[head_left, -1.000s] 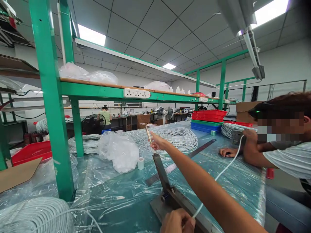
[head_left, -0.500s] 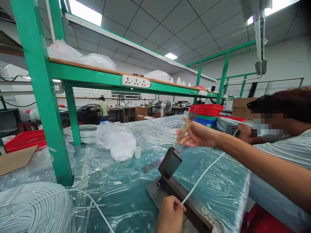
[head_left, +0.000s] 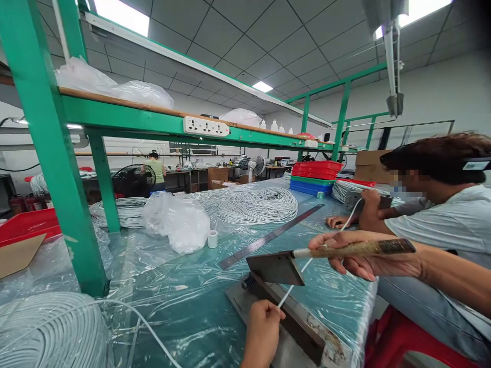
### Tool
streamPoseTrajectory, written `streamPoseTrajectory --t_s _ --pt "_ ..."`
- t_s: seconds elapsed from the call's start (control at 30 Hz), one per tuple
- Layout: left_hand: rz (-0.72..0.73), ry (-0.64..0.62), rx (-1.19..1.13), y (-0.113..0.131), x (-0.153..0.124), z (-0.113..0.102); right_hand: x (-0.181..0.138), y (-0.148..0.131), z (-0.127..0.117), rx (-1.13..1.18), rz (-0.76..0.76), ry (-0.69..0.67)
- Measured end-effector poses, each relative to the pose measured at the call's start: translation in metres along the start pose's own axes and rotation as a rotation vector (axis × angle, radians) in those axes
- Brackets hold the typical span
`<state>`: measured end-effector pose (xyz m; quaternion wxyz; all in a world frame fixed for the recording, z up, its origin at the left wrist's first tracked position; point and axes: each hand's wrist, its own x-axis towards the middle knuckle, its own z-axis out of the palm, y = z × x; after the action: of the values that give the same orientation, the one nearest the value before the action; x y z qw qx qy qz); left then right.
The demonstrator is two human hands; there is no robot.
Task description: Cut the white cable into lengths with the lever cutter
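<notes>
My left hand (head_left: 263,327) is at the bottom centre, pinching a thin white cable (head_left: 297,278) against the metal base (head_left: 286,317) of a lever cutter. My right hand (head_left: 358,258) grips the cutter's wooden handle (head_left: 370,248), which lies nearly level. Its dark blade (head_left: 274,268) hangs just above the base, close over the cable. The cable runs up and right to a co-worker's hand (head_left: 370,202) across the bench.
The co-worker (head_left: 445,214) sits at the right, beside a red stool (head_left: 402,342). A steel ruler (head_left: 268,237), a tape roll (head_left: 212,238), a plastic bag (head_left: 178,222) and cable coils (head_left: 257,204) lie on the plastic-covered bench. A green post (head_left: 49,153) stands left, and stacked trays (head_left: 316,171) sit far back.
My right hand has swung the cutter handle from upright down to nearly level, bringing the blade over the cable. My left hand stays on the cable at the base.
</notes>
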<state>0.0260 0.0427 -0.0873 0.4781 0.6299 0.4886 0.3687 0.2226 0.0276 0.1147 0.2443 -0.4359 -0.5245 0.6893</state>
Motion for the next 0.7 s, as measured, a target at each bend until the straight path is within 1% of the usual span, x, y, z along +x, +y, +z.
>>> streamPoseTrajectory --t_s 0.1,0.2,0.3,0.4,0.53,0.7 --pt "0.015 -0.020 -0.028 0.003 0.002 -0.002 -0.002 -0.003 0.004 -0.007 0.020 0.017" --pt "0.013 0.049 -0.015 0.006 0.000 -0.002 -0.006 -0.004 0.008 -0.012 0.015 0.039" --pt "-0.004 0.121 0.007 0.004 0.000 0.001 -0.009 -0.005 0.011 -0.019 0.040 0.069" --pt "-0.008 0.157 0.030 -0.003 0.005 0.004 -0.013 -0.004 0.012 -0.055 0.087 0.097" --pt "-0.019 0.188 0.086 -0.010 0.010 0.006 -0.017 0.002 0.013 -0.163 0.186 0.131" --pt "-0.042 0.210 0.163 -0.008 0.008 0.009 -0.016 0.012 0.013 -0.237 0.328 0.202"
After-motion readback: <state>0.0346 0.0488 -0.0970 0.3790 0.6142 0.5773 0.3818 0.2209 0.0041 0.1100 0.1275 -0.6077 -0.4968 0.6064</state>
